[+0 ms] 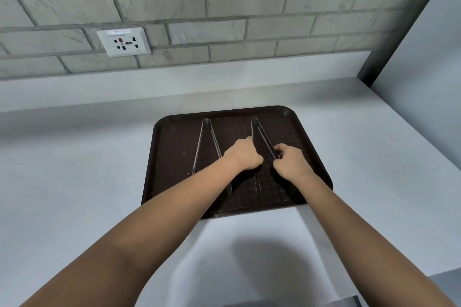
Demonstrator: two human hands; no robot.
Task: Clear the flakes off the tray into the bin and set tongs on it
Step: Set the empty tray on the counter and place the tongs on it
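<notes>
- The near edge of the dark tray (pixel 174 169) is lying close to the front edge of the pale surface (pixel 74 157), slightly skewed; a careless pull toward 6 o'clock could drag it over that edge.
- A few pale specks are showing along the tray's near rim, so I judge the clearing mostly done; no bin is in view.
- The left hand (pixel 243 154) is curling over one arm of the right-hand tongs (pixel 264 139), and the right hand (pixel 290 163) is closing on its other arm. Both sets of fingers are clenching around the tongs, which are resting on the tray right of its centre, hinge pointing to 12 o'clock.
- A second pair of tongs (pixel 206 142) is lying just beside them toward 9 o'clock, apart from both hands, though the left forearm is passing over its near tip.
- Risk, as I judge it: the clear plastic arms are springy, so an uneven release could make the tongs hop or slide into the neighbouring pair; the left forearm could also nudge that pair when withdrawing.
- Open room is lying wide at 9 o'clock on the surface; toward 3 o'clock a dark post (pixel 399 32) and panel are closing the space in.
- At 12 o'clock, bare surface is running to the brick wall (pixel 224 7), with a socket plate (pixel 124 42) at 11 o'clock.
</notes>
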